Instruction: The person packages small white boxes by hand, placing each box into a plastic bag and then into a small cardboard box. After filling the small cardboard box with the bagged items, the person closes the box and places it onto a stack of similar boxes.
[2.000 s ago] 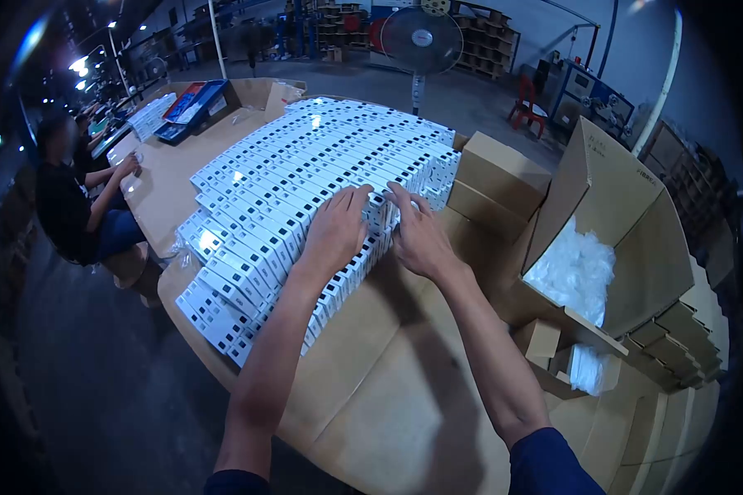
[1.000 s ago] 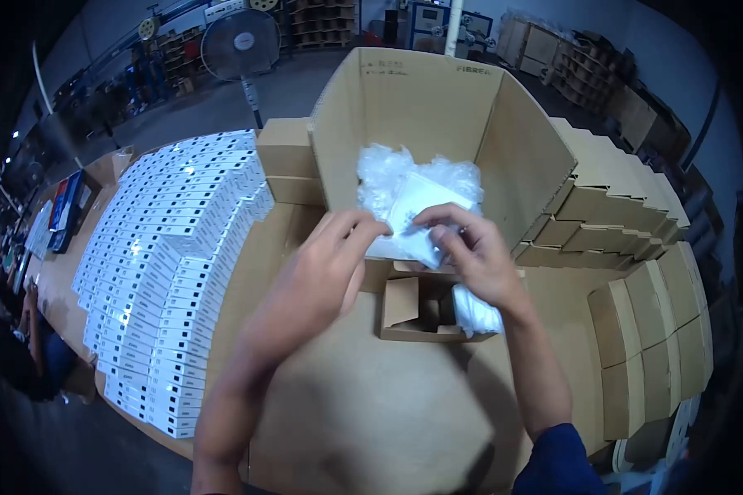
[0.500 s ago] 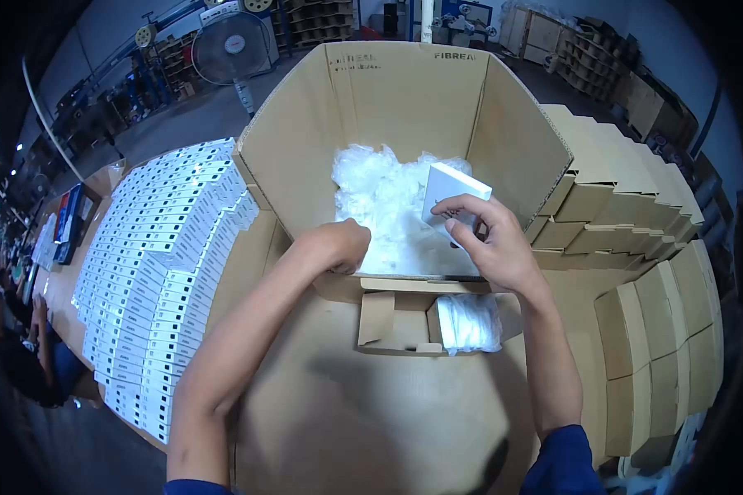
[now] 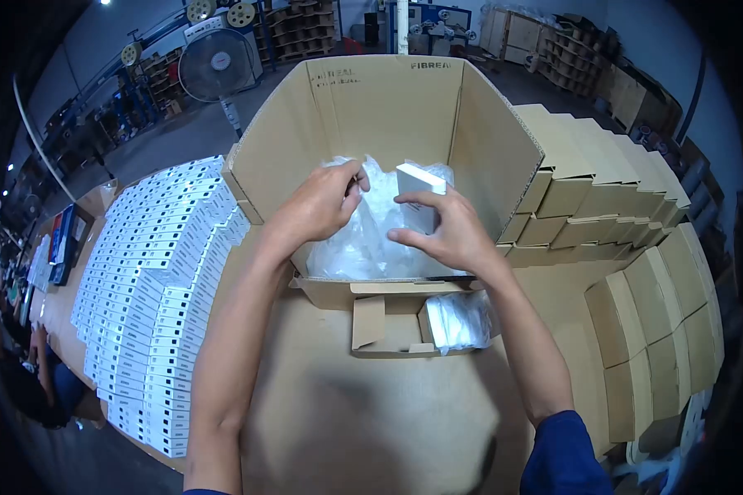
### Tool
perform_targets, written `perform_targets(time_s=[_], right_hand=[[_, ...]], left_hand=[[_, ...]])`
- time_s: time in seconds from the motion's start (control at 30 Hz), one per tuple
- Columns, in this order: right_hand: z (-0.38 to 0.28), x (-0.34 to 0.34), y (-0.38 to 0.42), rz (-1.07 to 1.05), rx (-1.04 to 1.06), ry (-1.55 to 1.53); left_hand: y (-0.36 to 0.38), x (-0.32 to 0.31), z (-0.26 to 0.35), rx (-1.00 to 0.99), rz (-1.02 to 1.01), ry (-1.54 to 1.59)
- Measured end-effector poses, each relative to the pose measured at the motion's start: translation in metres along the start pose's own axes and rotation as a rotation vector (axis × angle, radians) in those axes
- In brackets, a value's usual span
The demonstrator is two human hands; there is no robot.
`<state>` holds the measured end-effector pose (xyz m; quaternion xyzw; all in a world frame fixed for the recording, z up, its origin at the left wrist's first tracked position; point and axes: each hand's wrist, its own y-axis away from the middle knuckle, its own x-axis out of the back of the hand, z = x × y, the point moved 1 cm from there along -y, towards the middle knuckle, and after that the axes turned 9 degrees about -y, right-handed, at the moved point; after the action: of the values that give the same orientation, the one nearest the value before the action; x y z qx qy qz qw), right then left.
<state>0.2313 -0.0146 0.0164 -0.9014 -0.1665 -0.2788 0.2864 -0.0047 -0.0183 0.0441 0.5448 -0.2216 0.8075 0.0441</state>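
Observation:
My left hand [image 4: 318, 202] is raised over the large open carton [image 4: 388, 107], finger and thumb pinched on what looks like a clear plastic bag [image 4: 362, 235]. My right hand [image 4: 450, 227] holds a thin white box [image 4: 421, 183] upright and slightly tilted above the plastic. Its thumb and index finger are apart; the fingers behind the box are hidden. Against the carton's near side stands a small open brown box [image 4: 370, 326]. Plastic-wrapped white packets [image 4: 458, 322] fill its right end.
Stacked rows of white boxes [image 4: 153, 280] stand at the left. Folded brown boxes [image 4: 603, 173] are piled at the right, with more brown boxes [image 4: 656, 338] nearer me. A fan [image 4: 219, 64] stands behind, and another person's arm [image 4: 41, 355] shows at far left.
My left hand has risen from the carton's near edge, drawing up plastic. My right hand has moved slightly left with the white box, its thumb opening away. The view has shifted a little.

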Motion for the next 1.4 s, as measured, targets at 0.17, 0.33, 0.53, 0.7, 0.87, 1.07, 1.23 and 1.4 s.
perform_targets(time_s=[0.17, 0.33, 0.53, 0.7, 0.87, 1.07, 1.23, 1.4], right_hand=[[0.008, -0.027, -0.021, 0.044, 0.047, 0.099], [0.012, -0.034, -0.040, 0.022, 0.038, 0.053], [0.017, -0.023, -0.039, 0.237, -0.026, -0.035], [0.005, 0.005, -0.023, 0.249, -0.088, -0.146], [-0.036, 0.015, 0.013, 0.254, -0.007, -0.095], [-0.088, 0.017, 0.066, 0.282, 0.065, -0.083], [-0.107, 0.005, 0.144, 0.276, 0.040, -0.250], [-0.120, -0.018, 0.221, 0.291, -0.114, -0.217]], left_hand=[[-0.012, -0.004, 0.008, -0.099, 0.213, 0.125], [-0.027, -0.003, 0.004, -0.035, 0.359, 0.254], [-0.022, -0.014, 0.006, -0.039, 0.424, 0.317], [-0.006, -0.008, 0.015, -0.018, 0.470, 0.442], [0.015, 0.016, 0.051, -0.098, 0.624, 0.360], [0.067, 0.042, 0.094, 0.000, 0.432, 0.623], [0.136, 0.017, 0.106, -0.203, 0.408, 0.547], [0.192, 0.002, 0.134, -0.117, 0.319, 0.706]])
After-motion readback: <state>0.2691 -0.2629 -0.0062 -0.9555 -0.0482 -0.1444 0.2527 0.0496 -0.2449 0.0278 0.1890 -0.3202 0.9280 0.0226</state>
